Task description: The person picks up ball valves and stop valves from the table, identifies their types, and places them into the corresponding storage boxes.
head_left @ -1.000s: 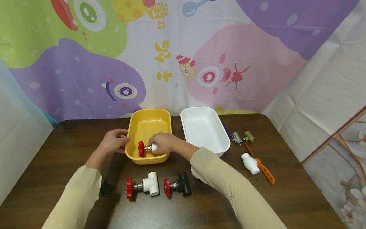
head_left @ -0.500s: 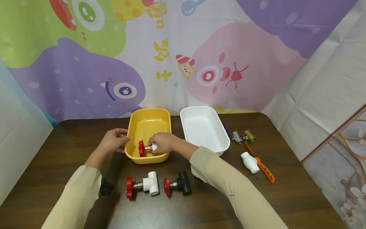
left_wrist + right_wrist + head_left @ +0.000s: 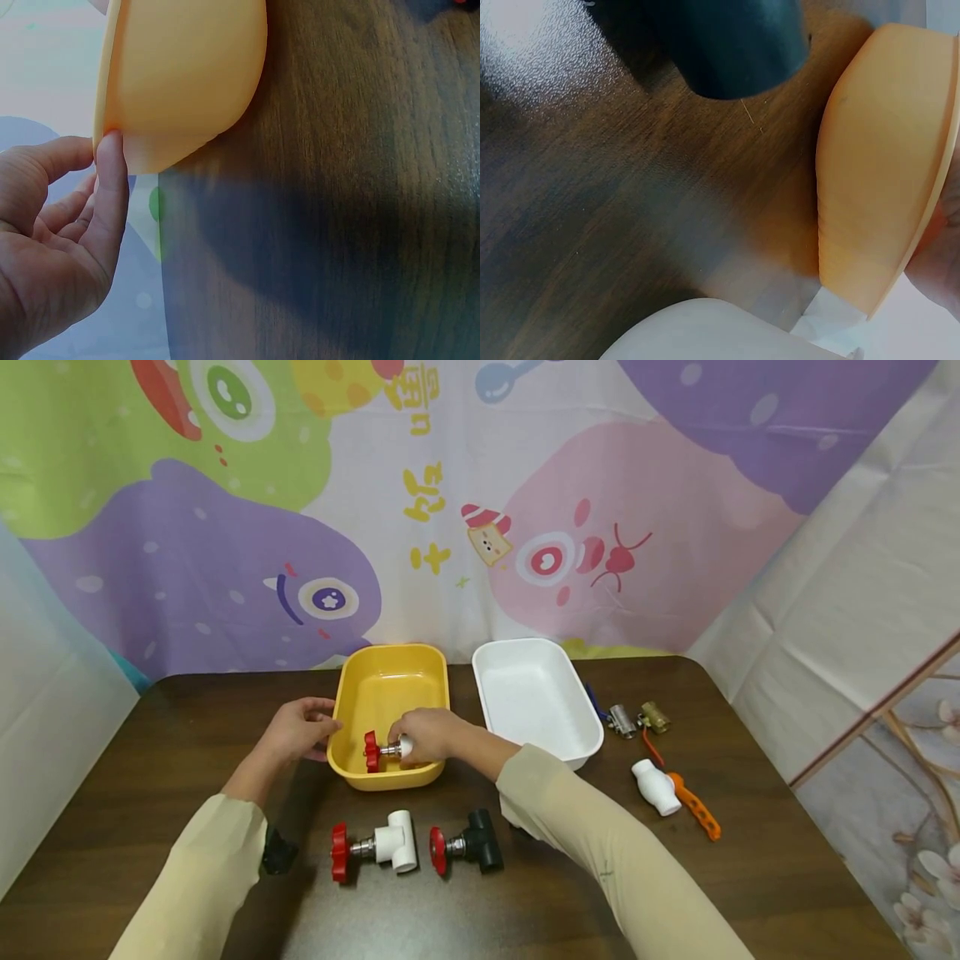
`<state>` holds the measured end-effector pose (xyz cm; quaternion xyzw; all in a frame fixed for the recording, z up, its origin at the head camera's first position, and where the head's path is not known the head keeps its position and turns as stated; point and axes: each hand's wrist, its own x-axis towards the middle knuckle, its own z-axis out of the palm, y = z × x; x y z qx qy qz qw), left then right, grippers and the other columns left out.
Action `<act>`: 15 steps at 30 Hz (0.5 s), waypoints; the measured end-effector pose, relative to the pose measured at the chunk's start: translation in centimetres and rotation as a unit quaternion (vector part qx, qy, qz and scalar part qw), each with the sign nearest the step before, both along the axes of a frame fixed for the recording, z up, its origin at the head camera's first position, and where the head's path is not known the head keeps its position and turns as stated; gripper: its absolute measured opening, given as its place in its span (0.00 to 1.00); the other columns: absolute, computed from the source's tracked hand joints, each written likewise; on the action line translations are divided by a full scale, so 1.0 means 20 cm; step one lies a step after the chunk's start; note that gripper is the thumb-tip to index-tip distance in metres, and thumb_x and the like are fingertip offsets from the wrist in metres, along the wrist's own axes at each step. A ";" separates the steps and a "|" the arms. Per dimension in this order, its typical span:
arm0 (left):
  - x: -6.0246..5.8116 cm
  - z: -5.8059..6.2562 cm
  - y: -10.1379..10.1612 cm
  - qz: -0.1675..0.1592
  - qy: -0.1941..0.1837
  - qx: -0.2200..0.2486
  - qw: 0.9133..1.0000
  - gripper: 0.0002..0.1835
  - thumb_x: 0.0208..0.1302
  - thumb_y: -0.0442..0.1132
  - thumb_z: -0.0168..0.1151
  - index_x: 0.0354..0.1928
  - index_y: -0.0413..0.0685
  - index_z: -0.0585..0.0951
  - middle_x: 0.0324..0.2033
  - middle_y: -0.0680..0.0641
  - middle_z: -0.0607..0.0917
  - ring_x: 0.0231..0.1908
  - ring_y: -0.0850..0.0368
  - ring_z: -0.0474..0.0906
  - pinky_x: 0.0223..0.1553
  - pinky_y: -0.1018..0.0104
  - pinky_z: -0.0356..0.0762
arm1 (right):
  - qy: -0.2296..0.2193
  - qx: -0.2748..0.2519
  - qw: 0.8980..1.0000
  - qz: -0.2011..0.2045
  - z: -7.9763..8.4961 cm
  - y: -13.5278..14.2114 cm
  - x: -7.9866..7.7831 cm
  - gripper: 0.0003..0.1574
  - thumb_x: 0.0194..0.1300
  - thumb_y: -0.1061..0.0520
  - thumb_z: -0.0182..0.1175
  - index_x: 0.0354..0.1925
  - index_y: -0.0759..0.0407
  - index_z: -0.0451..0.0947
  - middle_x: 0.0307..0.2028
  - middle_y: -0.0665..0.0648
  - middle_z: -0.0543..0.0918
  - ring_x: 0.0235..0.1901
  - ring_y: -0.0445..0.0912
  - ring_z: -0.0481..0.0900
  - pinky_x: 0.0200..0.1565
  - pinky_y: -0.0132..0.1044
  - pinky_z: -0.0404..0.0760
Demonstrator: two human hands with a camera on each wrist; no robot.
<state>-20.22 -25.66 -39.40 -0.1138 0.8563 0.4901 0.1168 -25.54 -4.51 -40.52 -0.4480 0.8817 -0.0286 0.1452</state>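
Nearest you, a white valve (image 3: 395,843) and a black valve (image 3: 480,842) lie on the tabletop (image 3: 202,727). Your right sleeve (image 3: 592,831) runs beside the black one; keep it clear. Your left grip (image 3: 295,731) pinches the yellow tray (image 3: 393,693) by its left rim; steady it, don't tilt it. Your right grip (image 3: 429,735) is clamped on the white end of a red-wheeled valve (image 3: 372,752) within that tray; floor contact unconfirmed. Keep it level, loosening only once fully supported. The white tray (image 3: 534,702) stands beyond your right forearm.
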 end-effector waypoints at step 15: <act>0.00 -0.01 0.00 -0.004 -0.003 -0.005 1.000 0.28 0.65 0.38 0.56 0.64 0.35 0.62 0.51 0.32 0.73 0.39 0.46 0.80 0.34 0.59 0.85 | -0.001 -0.001 1.000 -0.010 0.00 0.00 0.00 0.25 0.56 0.46 0.66 0.52 0.49 0.78 0.48 0.47 0.81 0.45 0.39 0.77 0.51 0.31 0.77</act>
